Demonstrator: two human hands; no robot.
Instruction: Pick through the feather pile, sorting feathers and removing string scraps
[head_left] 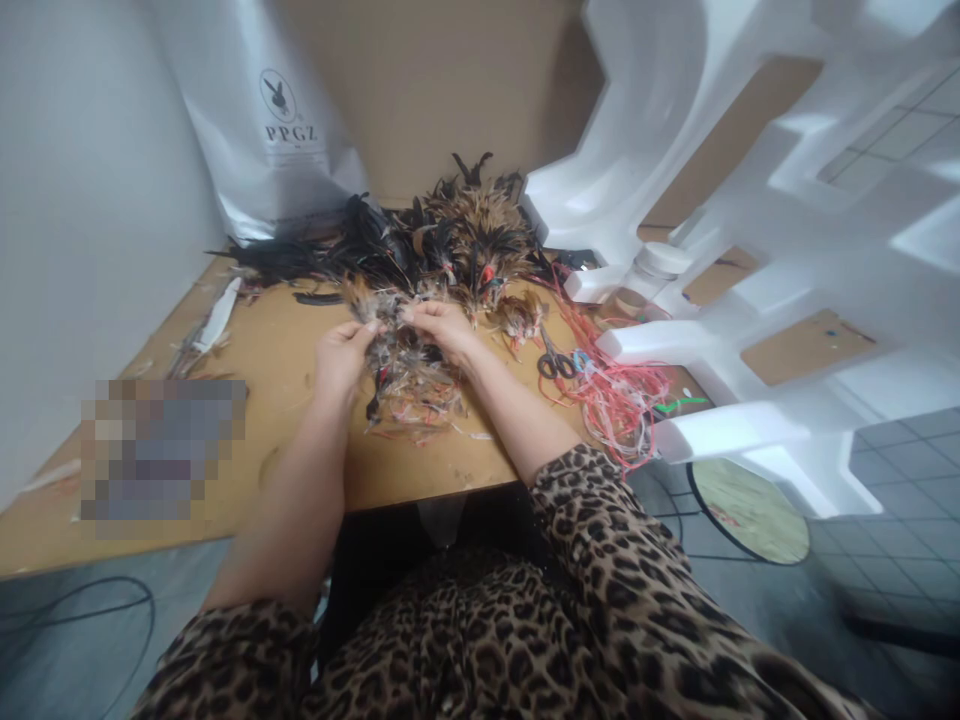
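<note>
Over the middle of the table, my left hand (343, 352) pinches brownish feathers (361, 298) between thumb and fingertips. Close beside it, my right hand (441, 328) is closed with its fingertips on feathers too; exactly what it grips is too small to make out. Below both hands lies a loose pile of grey-brown feathers (409, 375), with reddish string ends showing at its near side. Behind them stand larger bunches of black feathers (375, 240) and tan feathers (480, 215). A small brown feather bunch (521, 318) rests right of my right hand.
Scissors (556, 362) lie beside tangled pink strings (619, 400) on the right. White foam pieces (720, 340) jut over the table's right side. A white printed bag (277, 130) stands at the back left. At left are a white feather (220, 315) and a blurred-out rectangle (169, 450).
</note>
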